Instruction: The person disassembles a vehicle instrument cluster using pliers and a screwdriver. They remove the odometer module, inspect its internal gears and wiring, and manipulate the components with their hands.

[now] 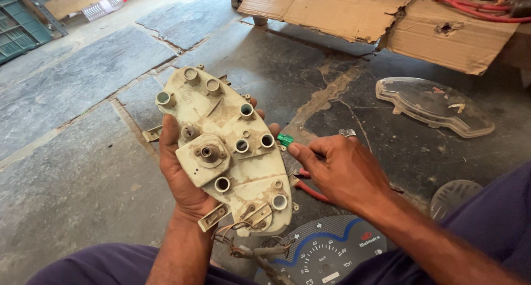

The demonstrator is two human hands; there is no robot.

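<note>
Dirty cream instrument-cluster housing (229, 152) held back-side up in the left hand (180, 177), grip wrapped round its left edge, thumb on top, sockets facing the camera. Small green bulb holder (285, 139) pinched between thumb and fingertips of the right hand (340, 171), just beside the housing's right edge. Right wrist bent inward, forearm coming from lower right. Below on the stone floor (72, 169): speedometer dial face (326, 254), red-handled pliers (311, 191); clear lens cover (434, 105) well apart.

Torn brown cardboard sheets (381, 19) flattened at top, blue-and-grey speedometer dial face (326, 252) on floor at bottom
</note>
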